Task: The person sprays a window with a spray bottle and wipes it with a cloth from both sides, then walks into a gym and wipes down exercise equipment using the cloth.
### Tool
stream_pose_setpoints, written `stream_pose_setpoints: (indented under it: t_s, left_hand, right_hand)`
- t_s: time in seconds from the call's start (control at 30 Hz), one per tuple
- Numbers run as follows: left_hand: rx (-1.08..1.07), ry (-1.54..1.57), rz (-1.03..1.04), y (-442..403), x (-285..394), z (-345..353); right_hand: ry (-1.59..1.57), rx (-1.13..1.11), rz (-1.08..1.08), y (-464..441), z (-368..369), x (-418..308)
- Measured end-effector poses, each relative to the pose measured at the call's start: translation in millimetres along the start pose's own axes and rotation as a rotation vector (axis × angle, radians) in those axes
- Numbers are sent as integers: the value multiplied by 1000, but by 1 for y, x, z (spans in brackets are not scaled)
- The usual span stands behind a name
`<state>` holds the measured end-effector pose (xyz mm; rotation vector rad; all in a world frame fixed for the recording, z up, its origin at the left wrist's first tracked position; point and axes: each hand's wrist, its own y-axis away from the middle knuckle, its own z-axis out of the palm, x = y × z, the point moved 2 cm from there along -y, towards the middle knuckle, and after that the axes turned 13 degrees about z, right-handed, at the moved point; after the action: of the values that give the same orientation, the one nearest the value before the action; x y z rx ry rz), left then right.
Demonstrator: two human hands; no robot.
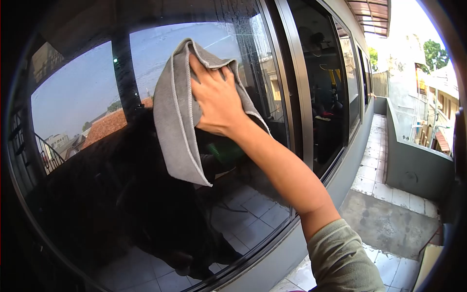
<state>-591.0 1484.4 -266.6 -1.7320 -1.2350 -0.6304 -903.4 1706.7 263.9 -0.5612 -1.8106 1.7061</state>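
My right hand (219,100) presses a grey microfiber cloth (175,121) against a large dark window pane (97,204). Its fingers point up and are partly tucked into the folds of the cloth, whose stitched pale edge hangs below the wrist. Water drops and streaks mark the upper part of the glass. A dark reflection of a person, rooftops and sky shows in the pane. Below my hand a green patch (226,152) appears in the glass; I cannot tell what it is. My left hand is out of view.
A metal window frame (296,87) runs up the right side of the pane, with a second dark window (321,97) beyond it. A narrow tiled walkway (372,160) stretches away at right, bordered by a low grey wall (413,160). Buildings and trees stand outside.
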Motion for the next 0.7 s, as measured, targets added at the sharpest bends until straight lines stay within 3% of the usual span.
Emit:
stream_pose_setpoints:
  t_s: [0.13, 0.23, 0.33, 0.53, 0.63, 0.7]
  left_hand:
    - [79, -147, 257, -24, -28, 31]
    - [52, -7, -15, -52, -4, 56]
    - [162, 159, 37, -78, 9, 97]
    - [153, 244, -167, -148, 54, 158]
    - [142, 57, 127, -170, 53, 175]
    - [146, 137, 11, -189, 79, 179]
  right_hand:
    - [35, 64, 21, 3, -1, 44]
    - [22, 100, 16, 4, -3, 70]
    - [-26, 122, -9, -1, -6, 92]
    - [-86, 251, -49, -64, -4, 140]
    - [-108, 226, 0, -64, 0, 138]
    - [-132, 174, 40, -30, -7, 126]
